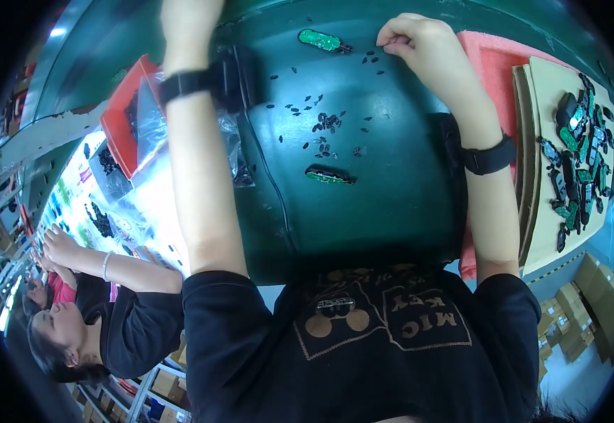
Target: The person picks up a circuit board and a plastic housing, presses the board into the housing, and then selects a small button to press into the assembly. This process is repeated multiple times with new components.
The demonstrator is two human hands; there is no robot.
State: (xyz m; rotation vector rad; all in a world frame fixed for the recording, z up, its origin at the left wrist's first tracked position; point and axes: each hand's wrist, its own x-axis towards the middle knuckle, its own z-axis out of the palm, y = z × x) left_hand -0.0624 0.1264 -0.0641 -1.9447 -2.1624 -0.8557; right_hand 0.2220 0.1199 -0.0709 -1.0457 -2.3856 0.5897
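My right hand (414,39) hovers at the far side of the dark green table (391,204), fingers curled and pinched together over scattered small black pieces (374,58). I cannot see anything between the fingertips. A green circuit board (324,40) lies just left of that hand. A second green board with a black part on it (329,175) lies nearer me. More small black pieces (324,125) are heaped mid-table. My left hand (187,21) reaches to the top edge, its fingers cut off. Both wrists wear black bands.
A red tray (125,106) with a clear plastic bag stands left. A black cable (268,169) runs across the table. Pink foam (493,67) and cardboard sheets (543,176) carrying several green boards and black shells (578,155) lie right. A co-worker (95,282) sits lower left.
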